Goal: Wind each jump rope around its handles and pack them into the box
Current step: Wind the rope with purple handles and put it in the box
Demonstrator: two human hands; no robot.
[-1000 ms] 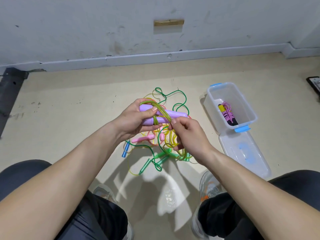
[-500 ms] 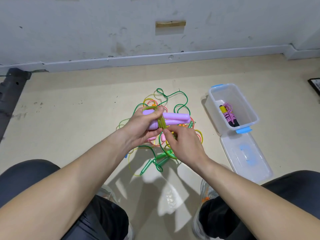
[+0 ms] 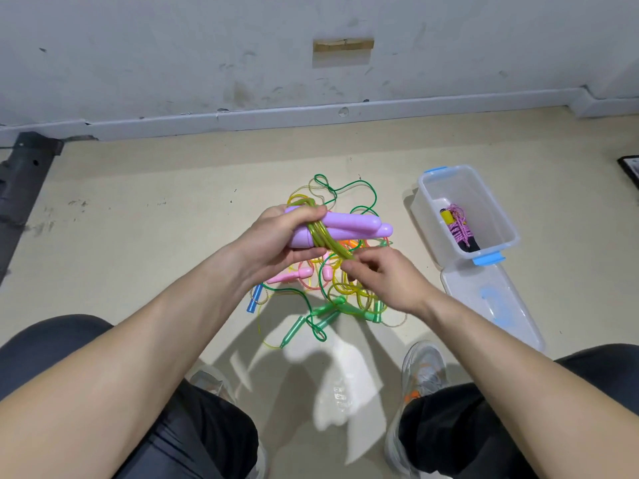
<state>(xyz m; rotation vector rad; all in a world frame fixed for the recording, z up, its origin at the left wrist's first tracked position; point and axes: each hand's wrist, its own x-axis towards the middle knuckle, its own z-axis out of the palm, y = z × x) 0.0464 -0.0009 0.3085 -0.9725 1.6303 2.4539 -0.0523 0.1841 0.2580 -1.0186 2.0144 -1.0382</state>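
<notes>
My left hand (image 3: 276, 242) grips two purple handles (image 3: 349, 226) held side by side, with several turns of yellow-green rope (image 3: 323, 236) wound around them. Just below the handles my right hand (image 3: 380, 278) pinches the free end of that rope. Under both hands a tangled pile of jump ropes (image 3: 332, 299) lies on the floor, with green, pink, blue and orange handles. At the right stands a clear plastic box (image 3: 498, 216) with blue latches. Inside it lies one wound rope (image 3: 458, 229) with pink cord and a yellow and black handle.
The box's clear lid (image 3: 491, 302) lies flat on the floor just in front of the box. My knees and shoes (image 3: 423, 368) frame the bottom of the view. A wall and skirting run along the back, with a dark panel (image 3: 20, 181) at the left edge.
My right hand has come down and to the right, pulling the rope below the handles. The purple handles have shifted slightly right in my left hand.
</notes>
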